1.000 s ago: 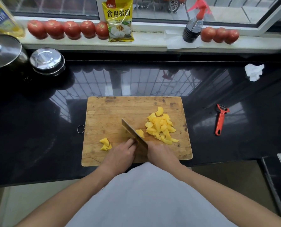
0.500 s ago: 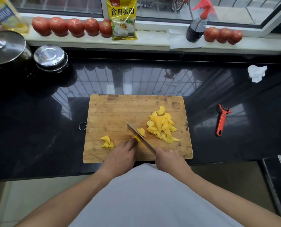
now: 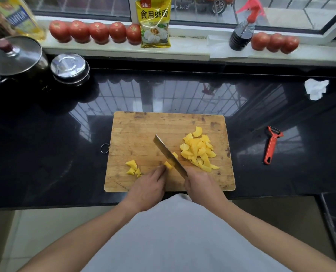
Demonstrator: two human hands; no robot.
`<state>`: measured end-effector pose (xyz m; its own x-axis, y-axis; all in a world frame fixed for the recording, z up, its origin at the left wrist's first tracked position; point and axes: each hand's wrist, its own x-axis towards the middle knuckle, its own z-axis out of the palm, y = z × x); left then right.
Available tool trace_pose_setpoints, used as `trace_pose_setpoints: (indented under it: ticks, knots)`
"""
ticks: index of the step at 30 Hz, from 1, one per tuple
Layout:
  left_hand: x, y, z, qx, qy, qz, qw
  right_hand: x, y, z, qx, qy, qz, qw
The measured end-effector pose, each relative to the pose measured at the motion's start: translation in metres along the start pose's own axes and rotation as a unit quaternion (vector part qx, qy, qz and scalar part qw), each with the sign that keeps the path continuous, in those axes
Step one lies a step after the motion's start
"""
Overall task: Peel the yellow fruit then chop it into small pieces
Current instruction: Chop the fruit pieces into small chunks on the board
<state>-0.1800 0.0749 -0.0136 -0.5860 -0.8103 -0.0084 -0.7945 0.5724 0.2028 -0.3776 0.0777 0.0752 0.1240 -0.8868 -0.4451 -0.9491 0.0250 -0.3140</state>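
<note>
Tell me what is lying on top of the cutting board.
On the cutting board: a large pile of yellow pieces, a small cluster, the knife, and both hands' fingers. The piece under the left hand is mostly hidden.

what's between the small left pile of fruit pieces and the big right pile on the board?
Head view: the left hand pinching a fruit chunk, and the knife in the right hand, blade slanting across the cutting board.

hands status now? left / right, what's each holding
Left hand: fingertips hold a small yellow fruit piece on the wooden cutting board.
Right hand: grips the steel-bladed knife.
</note>
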Motion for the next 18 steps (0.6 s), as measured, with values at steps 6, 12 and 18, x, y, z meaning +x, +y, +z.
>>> trace_pose_setpoints:
  ticks: [6,12,18]
  knots:
    - [0.003,0.002,-0.003,-0.008,0.005,-0.008,1.0,-0.011,0.008,0.0,-0.065,-0.039,-0.026,0.997]
    - [0.003,0.0,0.0,-0.028,-0.004,-0.009,1.0,-0.014,0.009,-0.002,-0.083,-0.062,-0.012,0.995]
    - [0.005,0.001,-0.005,-0.035,0.001,-0.005,0.999,-0.001,-0.002,0.001,-0.085,-0.087,-0.002,0.993]
